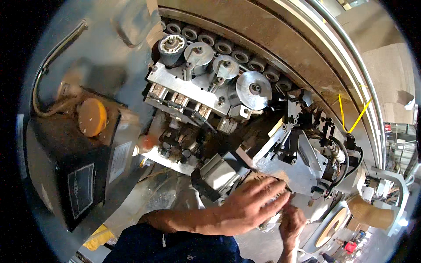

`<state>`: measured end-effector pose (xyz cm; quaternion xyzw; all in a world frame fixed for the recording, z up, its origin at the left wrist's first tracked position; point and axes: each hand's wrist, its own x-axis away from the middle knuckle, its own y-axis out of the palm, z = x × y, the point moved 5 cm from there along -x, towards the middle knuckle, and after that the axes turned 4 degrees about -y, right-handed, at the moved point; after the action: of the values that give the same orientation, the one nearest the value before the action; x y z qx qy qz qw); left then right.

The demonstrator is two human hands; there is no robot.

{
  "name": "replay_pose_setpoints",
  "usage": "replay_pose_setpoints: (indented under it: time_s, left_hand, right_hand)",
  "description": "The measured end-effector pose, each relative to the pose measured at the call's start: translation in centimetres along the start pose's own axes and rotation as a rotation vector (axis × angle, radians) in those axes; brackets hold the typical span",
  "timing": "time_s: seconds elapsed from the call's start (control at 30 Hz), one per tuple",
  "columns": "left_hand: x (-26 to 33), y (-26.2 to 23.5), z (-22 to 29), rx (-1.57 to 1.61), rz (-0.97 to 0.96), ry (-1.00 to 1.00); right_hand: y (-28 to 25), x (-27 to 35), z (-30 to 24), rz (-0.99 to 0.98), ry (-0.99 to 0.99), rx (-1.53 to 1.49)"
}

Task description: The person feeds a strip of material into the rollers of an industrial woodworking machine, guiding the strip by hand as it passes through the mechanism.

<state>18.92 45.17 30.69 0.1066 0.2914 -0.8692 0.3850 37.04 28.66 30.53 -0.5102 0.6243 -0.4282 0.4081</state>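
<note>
My left hand [254, 205] reaches in from the lower left, fingers stretched out and lying over a brownish part [274, 175] of the machine. Its palm hides most of what is under it. Just to its right, my right hand [293, 222] is closed; what its fingers hold, if anything, cannot be made out. A small dark tip [288, 189] shows between the two hands. Beyond them sits a metal machine head with a bright plate [294, 168]. A blocky grey motor-like housing [219, 174] stands left of my left hand's fingers.
Several metal pressure rollers [254, 89] line the machine's far side, under a long brown beam [272, 35]. At left stands a dark box [74, 162] with an orange round knob [92, 117]. A tan roll of strip [372, 213] and a round disc [331, 227] are at right.
</note>
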Motion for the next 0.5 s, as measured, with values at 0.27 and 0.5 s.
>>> replay_pose_setpoints:
  time_s: [0.27, 0.5]
  left_hand:
    - [3.3, 4.3, 0.4, -0.042, -0.293, 0.114]
    - [3.2, 2.7, 0.6, 0.097, -0.083, -0.013]
  right_hand:
    - [0.4, -0.2, -4.9, 0.015, 0.082, -0.131]
    - [-1.7, -1.0, -7.9, 0.097, 0.130, -0.109]
